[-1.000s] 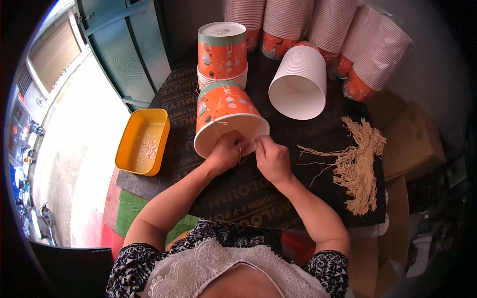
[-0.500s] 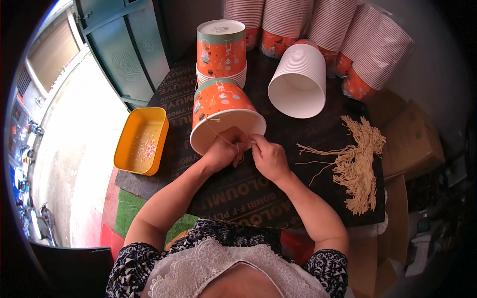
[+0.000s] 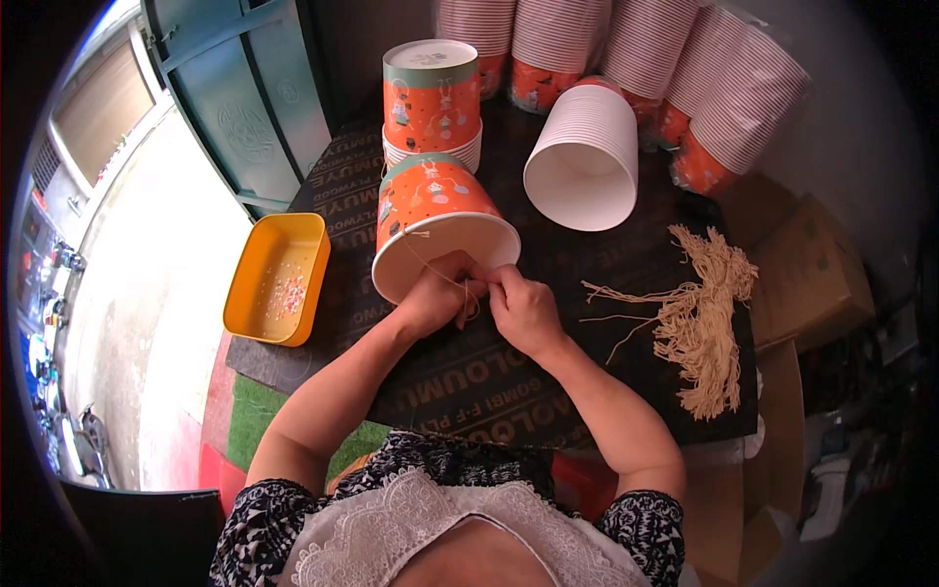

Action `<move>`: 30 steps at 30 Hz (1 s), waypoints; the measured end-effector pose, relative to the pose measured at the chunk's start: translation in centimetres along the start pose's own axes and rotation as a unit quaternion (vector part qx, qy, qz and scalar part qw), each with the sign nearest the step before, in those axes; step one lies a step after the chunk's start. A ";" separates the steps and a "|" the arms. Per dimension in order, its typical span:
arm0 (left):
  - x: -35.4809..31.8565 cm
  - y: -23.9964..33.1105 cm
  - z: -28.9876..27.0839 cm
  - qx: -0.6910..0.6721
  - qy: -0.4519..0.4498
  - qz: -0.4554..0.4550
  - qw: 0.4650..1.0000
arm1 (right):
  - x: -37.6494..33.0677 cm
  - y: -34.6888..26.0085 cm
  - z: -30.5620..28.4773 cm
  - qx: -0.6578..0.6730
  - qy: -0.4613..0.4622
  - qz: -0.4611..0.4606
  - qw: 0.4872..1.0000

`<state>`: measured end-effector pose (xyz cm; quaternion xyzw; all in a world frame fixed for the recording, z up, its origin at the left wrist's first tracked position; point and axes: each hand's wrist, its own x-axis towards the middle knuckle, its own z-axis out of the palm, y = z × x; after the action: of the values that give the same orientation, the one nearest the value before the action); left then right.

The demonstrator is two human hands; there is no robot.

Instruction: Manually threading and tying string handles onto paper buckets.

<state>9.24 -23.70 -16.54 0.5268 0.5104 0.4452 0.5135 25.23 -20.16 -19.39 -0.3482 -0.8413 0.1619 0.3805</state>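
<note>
An orange paper bucket [image 3: 440, 196] with a green band and printed figures lies tilted, its white mouth facing me. A thin beige cord [image 3: 430, 262] comes through the wall near the left rim, with a knotted end there, and runs across my left hand [image 3: 442, 291]. That hand is closed at the lower part of the mouth, the cord looping below its fingers. My right hand [image 3: 525, 311] pinches at the lower right rim, its fingertips meeting those of the left. What lies between the right fingertips is hidden.
Behind stands an upside-down bucket stack [image 3: 431, 108]; right of it lies a nested white-mouthed stack [image 3: 584, 176]. Wrapped bucket stacks [image 3: 748, 98] line the back. A bundle of beige cords [image 3: 706, 333] lies at right, a yellow tray [image 3: 319, 284] with small bits at left. Cardboard boxes [image 3: 812, 274] stand beyond the table.
My right fingers have shifted slightly up and left, closer against the left fingertips at the rim. The bucket and cord stay nearly the same; the whole view has shifted a little.
</note>
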 end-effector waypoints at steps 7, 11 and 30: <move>0.0 0.6 -0.2 -0.007 0.017 -0.029 0.999 | -0.1 0.2 0.2 0.014 0.020 -0.017 1.000; -0.1 1.0 -0.3 -0.045 0.031 -0.057 0.997 | -0.2 0.3 0.2 0.028 0.012 -0.020 0.999; -0.2 0.9 -0.4 -0.005 -0.007 -0.014 1.000 | 0.5 -0.1 -0.1 0.016 0.088 -0.052 0.995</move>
<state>8.92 -23.87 -15.59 0.5199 0.5117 0.4368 0.5264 25.05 -19.84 -18.99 -0.3104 -0.8191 0.1239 0.4663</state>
